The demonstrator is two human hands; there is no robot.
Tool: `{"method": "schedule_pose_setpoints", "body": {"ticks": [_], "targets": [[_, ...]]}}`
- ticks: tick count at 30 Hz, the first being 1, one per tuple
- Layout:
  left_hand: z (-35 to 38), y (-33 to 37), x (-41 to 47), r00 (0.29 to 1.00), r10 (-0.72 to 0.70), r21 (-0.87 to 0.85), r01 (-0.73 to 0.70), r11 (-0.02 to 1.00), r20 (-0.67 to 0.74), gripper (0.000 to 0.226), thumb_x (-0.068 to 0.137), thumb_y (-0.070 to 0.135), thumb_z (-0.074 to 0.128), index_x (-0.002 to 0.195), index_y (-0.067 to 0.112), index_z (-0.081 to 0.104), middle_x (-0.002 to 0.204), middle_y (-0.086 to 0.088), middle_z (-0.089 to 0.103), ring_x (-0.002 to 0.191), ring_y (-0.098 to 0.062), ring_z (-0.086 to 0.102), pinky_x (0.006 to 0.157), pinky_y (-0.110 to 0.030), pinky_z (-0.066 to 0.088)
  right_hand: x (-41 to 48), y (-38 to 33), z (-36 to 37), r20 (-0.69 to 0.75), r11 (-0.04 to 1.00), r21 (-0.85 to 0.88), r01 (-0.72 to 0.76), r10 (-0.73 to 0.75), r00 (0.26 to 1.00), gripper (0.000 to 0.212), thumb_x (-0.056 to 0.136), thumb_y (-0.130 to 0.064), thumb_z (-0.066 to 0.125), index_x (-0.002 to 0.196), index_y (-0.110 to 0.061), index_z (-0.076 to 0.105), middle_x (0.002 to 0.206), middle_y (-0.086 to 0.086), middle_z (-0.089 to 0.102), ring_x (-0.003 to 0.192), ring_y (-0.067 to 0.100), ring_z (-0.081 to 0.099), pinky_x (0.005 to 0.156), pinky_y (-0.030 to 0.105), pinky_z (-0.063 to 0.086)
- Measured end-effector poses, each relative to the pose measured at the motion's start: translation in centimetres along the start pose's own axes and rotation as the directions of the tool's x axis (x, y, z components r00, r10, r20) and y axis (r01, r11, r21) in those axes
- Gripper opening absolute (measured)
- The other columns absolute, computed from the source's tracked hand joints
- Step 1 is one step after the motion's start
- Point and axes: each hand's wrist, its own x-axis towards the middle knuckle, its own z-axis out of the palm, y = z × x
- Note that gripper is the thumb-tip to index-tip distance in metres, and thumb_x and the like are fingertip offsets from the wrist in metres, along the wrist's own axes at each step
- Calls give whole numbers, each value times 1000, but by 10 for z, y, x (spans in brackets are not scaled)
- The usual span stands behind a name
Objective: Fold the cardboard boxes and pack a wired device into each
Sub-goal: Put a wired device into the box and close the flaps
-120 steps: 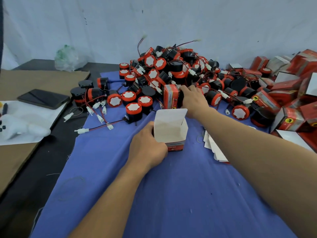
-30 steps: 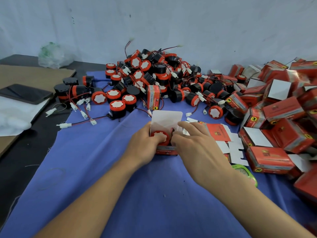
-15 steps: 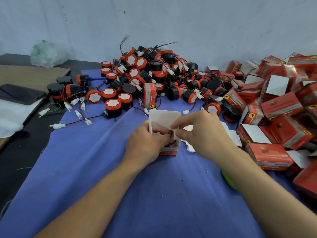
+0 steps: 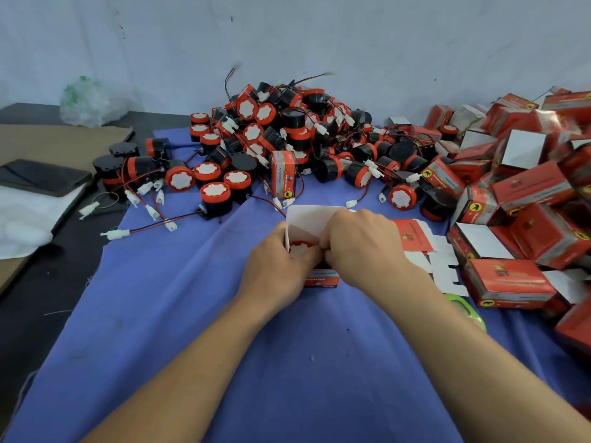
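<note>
A pale grey-white wall (image 4: pixel 319 33) closes the far side. Before it a wide blue cloth (image 4: pixel 192 314) covers the work surface and runs to the near edge of the view. At the cloth's far end lies a heap of round black-and-orange wired devices (image 4: pixel 287 129), with red and black leads and white plugs straggling out to the left. One upright red printed carton (image 4: pixel 284 177) stands at the heap's front. On the right a pile of red cardboard boxes (image 4: pixel 527 193) lies tumbled, some showing white insides. Off the cloth to the left are a brown cardboard sheet (image 4: pixel 48 139), a crumpled white cloth (image 4: pixel 22 219), a clear plastic bag (image 4: pixel 89 103) by the wall and a flat black phone (image 4: pixel 41 175). Flat red-and-white box blanks (image 4: pixel 415 241) lie on the cloth just right of the hands. In the middle the left hand (image 4: pixel 278 266) grips the left side of a small open red cardboard box (image 4: pixel 307 217), fingers curled round its wall. Its thumb is at the rim of the orange-rimmed wired device (image 4: pixel 300 245), which sits in the box's mouth below the raised white flap. The right hand (image 4: pixel 361 241) touches the left, its fingers bent down into the box's right half. Their tips are hidden, so what they clamp cannot be told.
</note>
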Motion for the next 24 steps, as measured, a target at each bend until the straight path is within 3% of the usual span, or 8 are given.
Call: {"method": "schedule_pose_setpoints", "body": {"ticks": [4, 8, 13, 14, 16, 19, 21, 24], "targets": [[-1, -1, 2, 1000, 6, 9, -7, 1000, 18, 52, 64, 61, 56, 111, 41, 67, 100, 21, 73, 93, -3, 66, 74, -26, 54, 0, -1, 5, 12, 1000, -22, -9, 9, 1000, 19, 87, -17, 61, 102, -23, 70, 82, 1, 54, 69, 26, 46, 50, 27, 26], [1, 3, 3, 999, -25, 38, 26, 999, -20, 41, 69, 54, 60, 106, 40, 67, 96, 19, 73, 94, -10, 68, 78, -34, 56, 5, 2, 0, 83, 992, -49, 114, -110, 990, 21, 92, -15, 58, 105, -22, 72, 77, 2, 46, 57, 18, 35, 46, 27, 21], [7, 10, 1, 991, -51, 111, 65, 992, -125, 37, 62, 57, 64, 95, 39, 64, 82, 20, 68, 88, -14, 66, 80, -42, 57, 3, 18, -5, 311, 975, 188, 117, -172, 935, 27, 90, -7, 55, 97, -25, 75, 90, 6, 69, 84, 28, 64, 62, 35, 52], [7, 10, 1, 991, -50, 109, 63, 992, -123, 39, 62, 58, 64, 96, 39, 65, 82, 20, 68, 87, -13, 66, 79, -42, 57, 1, 18, -5, 287, 969, 233, 80, -147, 947, 29, 88, -7, 57, 95, -28, 76, 89, 5, 70, 84, 28, 64, 65, 37, 55], [7, 9, 2, 993, -54, 88, 63, 994, -101, 45, 60, 59, 63, 99, 37, 66, 85, 17, 69, 86, -12, 66, 75, -41, 58, -5, 15, 0, 79, 971, 236, 27, -47, 996, 29, 81, -10, 63, 91, -34, 76, 83, -1, 71, 79, 27, 64, 65, 35, 51], [6, 8, 6, 996, -68, 57, 71, 996, -59, 43, 59, 58, 62, 97, 39, 66, 88, 16, 71, 85, -9, 65, 68, -34, 55, -10, 3, 11, -253, 997, 64, -31, 46, 966, 20, 75, -15, 65, 86, -30, 71, 75, -4, 70, 77, 23, 60, 80, 36, 29], [6, 7, 7, 996, -76, 36, 78, 996, -46, 35, 58, 58, 61, 90, 43, 63, 86, 18, 70, 83, -3, 63, 63, -28, 50, -10, -3, 15, -288, 998, 27, -62, 67, 955, 16, 73, -14, 61, 82, -27, 66, 71, -4, 67, 79, 21, 55, 82, 37, 22], [5, 7, 7, 995, -85, 25, 86, 996, -44, 36, 54, 60, 58, 85, 42, 62, 85, 19, 70, 82, -2, 63, 62, -27, 49, -10, -12, 10, -170, 998, 4, -63, 62, 983, 15, 78, -10, 55, 81, -23, 59, 74, -1, 64, 60, 18, 42, 81, 35, 21]]}}
